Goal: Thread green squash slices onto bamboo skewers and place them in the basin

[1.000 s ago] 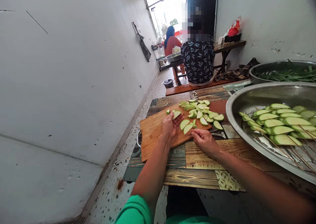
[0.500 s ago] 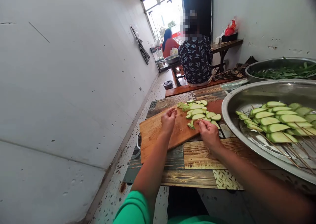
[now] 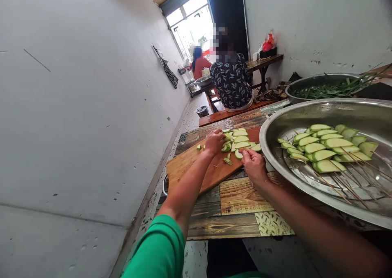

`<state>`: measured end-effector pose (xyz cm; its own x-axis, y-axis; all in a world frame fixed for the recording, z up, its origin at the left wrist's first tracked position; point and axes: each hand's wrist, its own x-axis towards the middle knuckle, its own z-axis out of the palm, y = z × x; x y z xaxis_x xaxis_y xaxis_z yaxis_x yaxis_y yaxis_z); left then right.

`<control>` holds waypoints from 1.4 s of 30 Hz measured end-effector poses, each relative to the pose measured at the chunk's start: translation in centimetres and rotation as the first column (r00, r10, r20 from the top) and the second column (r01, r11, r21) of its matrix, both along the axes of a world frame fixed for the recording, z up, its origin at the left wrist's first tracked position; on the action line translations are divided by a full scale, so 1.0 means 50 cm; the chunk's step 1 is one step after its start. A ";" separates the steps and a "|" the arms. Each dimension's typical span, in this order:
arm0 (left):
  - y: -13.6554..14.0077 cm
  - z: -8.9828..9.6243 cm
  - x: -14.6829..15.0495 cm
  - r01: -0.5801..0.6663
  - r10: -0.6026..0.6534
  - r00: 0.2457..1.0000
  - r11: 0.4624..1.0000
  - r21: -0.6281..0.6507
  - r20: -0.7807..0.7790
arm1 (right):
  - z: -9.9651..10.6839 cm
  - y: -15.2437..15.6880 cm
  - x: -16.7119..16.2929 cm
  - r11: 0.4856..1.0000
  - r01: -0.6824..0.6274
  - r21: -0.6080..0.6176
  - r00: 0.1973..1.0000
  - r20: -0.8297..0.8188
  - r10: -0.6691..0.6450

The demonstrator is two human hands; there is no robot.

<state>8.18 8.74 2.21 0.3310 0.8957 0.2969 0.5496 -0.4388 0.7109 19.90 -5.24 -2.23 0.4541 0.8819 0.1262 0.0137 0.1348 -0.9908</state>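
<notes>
A wooden cutting board (image 3: 196,167) carries a pile of pale zucchini slices (image 3: 241,139) with green skin. My left hand (image 3: 214,141) reaches over the board to the pile's left side, its fingers curled in against the slices; whatever they grip is hidden. At the board's right edge, my right hand (image 3: 254,162) is closed in a pinch on a thin bamboo skewer, of which only a short bit shows near the slices. A small cut piece (image 3: 228,160) lies apart on the board, below the pile.
To the right stands a big metal basin (image 3: 275,163) holding skewered zucchini slices (image 3: 324,145). Behind it is a metal bowl (image 3: 290,96) with green leafy stalks. A person (image 3: 231,82) sits with their back to me, another (image 3: 200,63) farther off. A wall (image 3: 76,127) runs along the left.
My left hand has moved forward and right, from above the board to the slices. My right hand keeps its pinch near the board's edge. The view has shifted a little.
</notes>
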 end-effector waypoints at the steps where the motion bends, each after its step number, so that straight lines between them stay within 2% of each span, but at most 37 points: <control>1: -0.008 0.000 -0.003 0.013 -0.014 0.999 1.000 0.026 0.035 | 0.002 -0.001 0.001 1.000 -0.003 -0.007 1.000 0.001 0.003; 3: -0.027 0.003 -0.013 0.015 -0.023 0.992 0.998 0.063 0.125 | 0.004 -0.002 0.003 1.000 -0.007 -0.005 1.000 0.005 0.007; 5: -0.048 0.007 -0.031 -0.063 0.065 0.953 0.998 -0.018 0.296 | 0.007 -0.004 0.002 1.000 -0.020 0.020 1.000 0.006 0.020; 7: -0.070 0.011 -0.059 -0.105 0.200 0.837 0.972 -0.209 0.510 | 0.008 -0.008 -0.004 0.995 -0.087 0.054 0.996 0.003 0.087; 9: -0.089 0.014 -0.094 -0.054 0.343 0.663 0.908 -0.415 0.666 | 0.009 -0.015 -0.014 0.971 -0.228 0.073 0.974 0.018 0.227; 11: -0.104 0.013 -0.131 0.022 0.439 0.526 0.849 -0.528 0.728 | 0.011 -0.026 -0.027 0.921 -0.386 0.053 0.922 0.061 0.383; 13: -0.112 0.007 -0.164 0.041 0.496 0.450 0.820 -0.571 0.743 | 0.013 -0.038 -0.037 0.864 -0.504 0.005 0.858 0.115 0.500; 15: -0.113 -0.001 -0.186 0.030 0.549 0.384 0.796 -0.604 0.743 | 0.016 -0.047 -0.044 0.827 -0.562 -0.031 0.813 0.162 0.559; 18: -0.107 -0.010 -0.200 0.044 0.622 0.295 0.749 -0.661 0.725 | 0.020 -0.051 -0.048 0.807 -0.586 -0.074 0.784 0.202 0.588; 22: -0.103 -0.014 -0.199 0.128 0.635 0.273 0.721 -0.681 0.723 | 0.023 -0.050 -0.051 0.791 -0.597 -0.133 0.767 0.196 0.611; 28: -0.103 -0.017 -0.201 0.167 0.648 0.246 0.704 -0.690 0.721 | 0.026 -0.056 -0.053 0.782 -0.605 -0.149 0.743 0.247 0.622; 34: -0.104 -0.010 -0.197 0.157 0.681 0.221 0.682 -0.715 0.698 | 0.020 -0.056 -0.048 0.782 -0.606 -0.146 0.728 0.296 0.619; 42: -0.106 -0.008 -0.196 0.157 0.691 0.206 0.676 -0.720 0.693 | 0.016 -0.056 -0.051 0.771 -0.614 -0.166 0.741 0.215 0.636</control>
